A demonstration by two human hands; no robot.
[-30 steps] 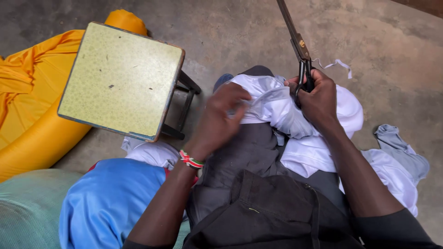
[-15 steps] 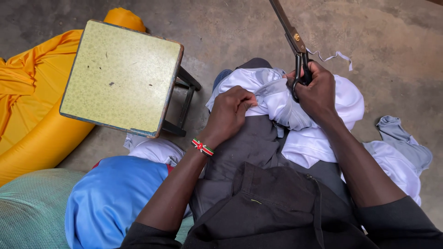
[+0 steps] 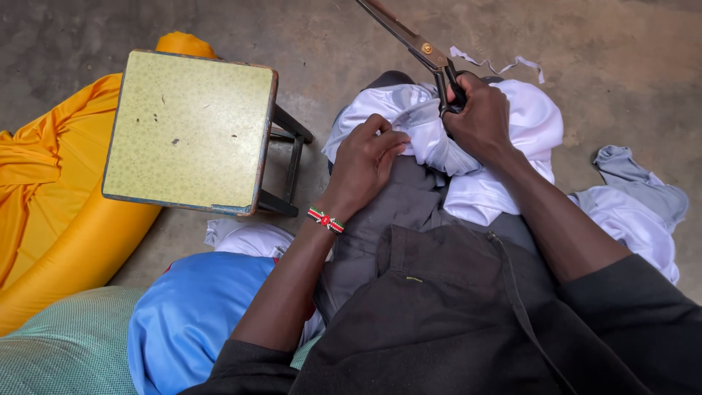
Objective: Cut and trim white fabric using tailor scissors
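Observation:
My left hand [image 3: 365,162] grips a fold of white cloth [image 3: 526,139] that lies bunched over my lap on grey trousers. A beaded bracelet [image 3: 326,219] circles that wrist. My right hand [image 3: 479,117] is closed around the black handles of large tailor's scissors [image 3: 409,40], whose long blades point up and left over the concrete floor. That same hand rests on the white cloth. A thin white offcut strip [image 3: 504,64] lies on the floor just beyond the cloth.
A small stool with a yellow-green speckled top [image 3: 190,128] stands at my left. An orange fabric roll [image 3: 66,212] lies beside it. Blue fabric [image 3: 190,307] and teal mesh cloth [image 3: 58,344] sit at lower left; more pale cloth [image 3: 636,205] lies at right.
My left hand has slid down and right along the white cloth, gathering it. The scissors have tilted further left, blades lower and flatter. The view shifted slightly.

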